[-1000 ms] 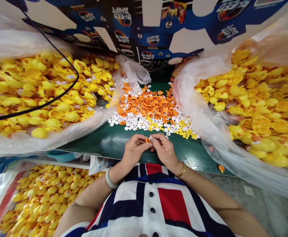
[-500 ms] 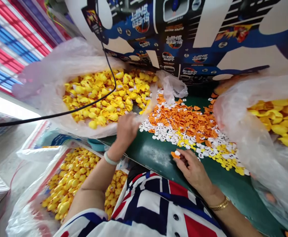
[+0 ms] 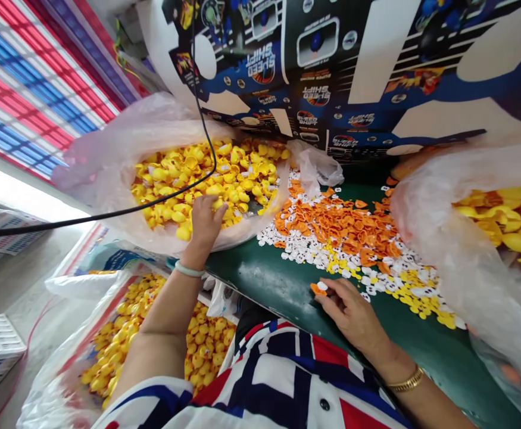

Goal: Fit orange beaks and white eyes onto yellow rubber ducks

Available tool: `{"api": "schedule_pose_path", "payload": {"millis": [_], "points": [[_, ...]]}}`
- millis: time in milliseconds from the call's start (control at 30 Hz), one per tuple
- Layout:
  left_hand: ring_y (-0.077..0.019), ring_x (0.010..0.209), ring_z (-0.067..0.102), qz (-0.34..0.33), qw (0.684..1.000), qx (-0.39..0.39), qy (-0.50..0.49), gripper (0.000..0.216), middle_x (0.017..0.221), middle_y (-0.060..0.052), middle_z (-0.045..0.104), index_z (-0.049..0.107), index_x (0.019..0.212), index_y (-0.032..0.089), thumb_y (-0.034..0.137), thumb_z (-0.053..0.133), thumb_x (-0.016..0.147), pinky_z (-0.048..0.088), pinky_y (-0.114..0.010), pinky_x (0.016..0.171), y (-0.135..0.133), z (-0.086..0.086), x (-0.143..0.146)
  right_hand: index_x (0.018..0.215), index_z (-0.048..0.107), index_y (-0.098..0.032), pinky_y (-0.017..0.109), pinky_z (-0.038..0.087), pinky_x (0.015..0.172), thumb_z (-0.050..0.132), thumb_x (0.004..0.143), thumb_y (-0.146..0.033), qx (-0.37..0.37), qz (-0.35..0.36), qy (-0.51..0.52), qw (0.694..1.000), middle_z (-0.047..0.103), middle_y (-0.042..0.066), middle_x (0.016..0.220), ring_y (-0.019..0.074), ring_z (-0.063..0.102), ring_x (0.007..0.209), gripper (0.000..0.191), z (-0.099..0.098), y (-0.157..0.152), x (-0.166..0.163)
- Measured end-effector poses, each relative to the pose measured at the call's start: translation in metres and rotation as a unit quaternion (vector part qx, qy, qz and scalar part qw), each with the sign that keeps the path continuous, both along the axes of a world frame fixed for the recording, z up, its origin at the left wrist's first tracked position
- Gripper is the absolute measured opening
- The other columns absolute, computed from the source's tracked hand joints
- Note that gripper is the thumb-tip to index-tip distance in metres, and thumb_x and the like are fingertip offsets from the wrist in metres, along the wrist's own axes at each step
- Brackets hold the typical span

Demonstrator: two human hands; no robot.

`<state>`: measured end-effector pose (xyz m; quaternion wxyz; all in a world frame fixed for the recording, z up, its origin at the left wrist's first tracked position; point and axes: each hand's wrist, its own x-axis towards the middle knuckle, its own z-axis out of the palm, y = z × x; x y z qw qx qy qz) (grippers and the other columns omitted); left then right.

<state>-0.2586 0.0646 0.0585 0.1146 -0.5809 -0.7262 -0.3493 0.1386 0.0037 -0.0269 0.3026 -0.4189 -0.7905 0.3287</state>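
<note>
L hand (image 3: 204,225) is in bag (image 3: 94,173) of yellow ducks (image 3: 184,190), fingers (image 3: 207,204) half-curled on them; can't tell if one's held. R hand (image 3: 353,316) is on green surface (image 3: 264,280), fingers together at orange bit (image 3: 317,290) w/ white piece (image 3: 322,286); grip unclear. Beyond the fingers, loose orange pile (image 3: 336,223) & white bits (image 3: 296,250) remain; bags look full. Bit partly hidden by fingertips.

Green workbench (image 3: 260,274), heaped orange plastic duck bills (image 3: 336,223), scattered white eye pieces (image 3: 287,241), small yellow plastic pieces (image 3: 416,295)

Ducks (image 3: 237,176) — glossy plastic; bag (image 3: 94,164) — thin translucent film.
</note>
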Motion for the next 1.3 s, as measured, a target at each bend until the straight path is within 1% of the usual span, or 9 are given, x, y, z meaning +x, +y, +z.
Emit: {"api": "schedule_pose_path", "payload": {"millis": [133,233,367,500,600,800,1000,1200,1300], "points": [[-0.0221,0.103,0.060,-0.049,0.945,0.100,-0.307,0.038,0.107,-0.008,0.062,0.059,0.110,0.019,0.040,0.068,0.080,0.048,-0.037,0.093,0.003,0.009,0.035,0.118,0.060,-0.021,0.030,0.054,0.063,0.054,0.096,-0.040,-0.009,0.005,0.033,0.999,0.061,0.007,0.092,0.0168,0.061,0.072,0.030,0.018,0.007,0.002],[-0.0202,0.098,0.064,-0.161,0.798,0.058,-0.578,0.037,0.105,-0.007,0.066,0.059,0.110,0.021,0.041,0.066,0.080,0.052,-0.035,0.086,-0.004,0.006,0.084,0.120,0.059,-0.021,0.031,0.054,0.065,0.053,0.097,-0.038,0.032,0.016,0.031,0.999,0.060,0.006,0.090,0.0172,0.060,0.072,0.029,0.043,0.018,0.003],[-0.0258,0.108,0.065,-0.260,0.592,-0.081,-0.759,0.034,0.116,-0.011,0.068,0.062,0.109,0.019,0.036,0.064,0.080,0.053,-0.041,0.089,-0.028,-0.012,0.157,0.123,0.057,-0.020,0.036,0.052,0.072,0.052,0.097,-0.038,0.129,0.010,-0.028,0.991,0.062,0.007,0.092,0.0195,0.059,0.075,0.032,0.073,0.039,0.008],[-0.0279,0.098,0.068,-0.256,0.491,-0.209,-0.806,0.034,0.108,-0.012,0.071,0.065,0.107,0.018,0.041,0.066,0.081,0.055,-0.046,0.085,-0.051,-0.034,0.211,0.126,0.056,-0.020,0.035,0.052,0.074,0.048,0.098,-0.036,0.164,0.034,-0.147,0.975,0.062,0.010,0.102,0.0219,0.061,0.086,0.033,0.086,0.050,0.023],[-0.0214,0.086,0.068,-0.265,0.487,-0.254,-0.792,0.039,0.103,-0.008,0.071,0.068,0.110,0.019,0.031,0.077,0.074,0.055,-0.038,0.082,-0.056,-0.045,0.231,0.122,0.057,-0.019,0.033,0.050,0.071,0.046,0.099,-0.037,0.167,0.047,-0.234,0.957,0.062,0.010,0.104,0.0229,0.060,0.088,0.031,0.092,0.048,0.036],[-0.0161,0.084,0.063,-0.267,0.606,-0.221,-0.716,0.052,0.098,-0.002,0.070,0.069,0.117,0.021,0.026,0.081,0.067,0.048,-0.027,0.077,-0.055,-0.059,0.239,0.113,0.058,-0.017,0.031,0.046,0.065,0.044,0.099,-0.034,0.173,0.069,-0.332,0.925,0.062,0.010,0.100,0.0223,0.060,0.085,0.025,0.097,0.036,0.041],[-0.0175,0.086,0.061,-0.250,0.675,-0.230,-0.655,0.047,0.098,-0.002,0.070,0.070,0.115,0.022,0.029,0.078,0.069,0.047,-0.029,0.079,-0.061,-0.056,0.247,0.111,0.056,-0.017,0.031,0.044,0.063,0.043,0.101,-0.030,0.157,0.067,-0.364,0.916,0.060,0.009,0.099,0.0213,0.061,0.082,0.021,0.085,0.028,0.029],[-0.0199,0.094,0.064,-0.300,0.575,-0.293,-0.702,0.049,0.109,-0.006,0.070,0.064,0.124,0.021,0.035,0.074,0.077,0.047,-0.031,0.086,-0.064,-0.059,0.240,0.120,0.051,-0.017,0.032,0.048,0.068,0.042,0.103,-0.032,0.131,0.091,-0.325,0.932,0.060,0.008,0.103,0.0210,0.062,0.088,0.026,0.068,0.025,0.032],[-0.0190,0.083,0.066,-0.283,0.567,-0.330,-0.699,0.053,0.102,-0.006,0.072,0.062,0.126,0.019,0.041,0.073,0.078,0.049,-0.031,0.078,-0.064,-0.062,0.237,0.120,0.051,-0.017,0.032,0.048,0.067,0.045,0.101,-0.031,0.130,0.102,-0.322,0.932,0.060,0.007,0.103,0.0210,0.062,0.087,0.024,0.069,0.024,0.034]]}}
